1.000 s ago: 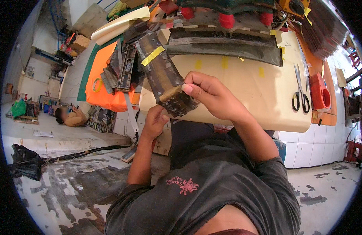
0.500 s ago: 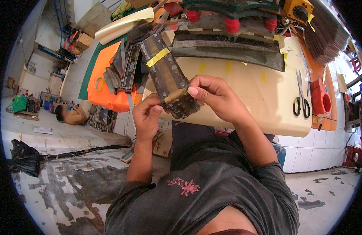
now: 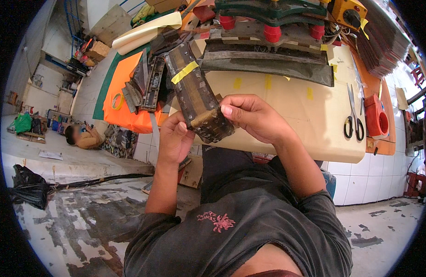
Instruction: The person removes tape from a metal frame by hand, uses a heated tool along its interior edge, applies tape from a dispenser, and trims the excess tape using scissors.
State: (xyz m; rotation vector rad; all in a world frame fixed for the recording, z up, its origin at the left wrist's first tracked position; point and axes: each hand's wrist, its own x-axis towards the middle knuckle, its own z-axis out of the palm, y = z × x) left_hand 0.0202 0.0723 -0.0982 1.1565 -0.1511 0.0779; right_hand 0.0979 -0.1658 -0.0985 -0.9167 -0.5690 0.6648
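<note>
- The right forearm was angled up and leftward from the lower edge, and the right hand (image 3: pixel 256 119) was brought over the table's near edge with its fingers folded.
- The near right corner of a dark block (image 3: pixel 194 94) was gripped there, pinched between the thumb and the bent forefinger.
- The left forearm was held nearly upright, with the left hand (image 3: pixel 175 143) placed at the block's near left edge; its fingers were curled and its thumb was raised, but whether the block was clasped by it could not be told.
- The block was held slantwise between the hands, its far end directed up and leftward; whether that end was supported could not be seen.
- Its shape was long and boxlike, its scuffed faces marked by a brownish band and dotted with studs, its near end worn and rough.
- It was crossed by a strip of glossy yellow tape (image 3: pixel 184 73).
- The table was covered with smooth cream paper (image 3: pixel 286 115), on which steel scissors (image 3: pixel 352 113) with black loop handles were laid, just beside a red plastic dispenser (image 3: pixel 373 113).
- At the left, a narrow, slotted dark frame (image 3: pixel 154 85) was set near crinkled orange sheeting (image 3: pixel 127 115).
</note>
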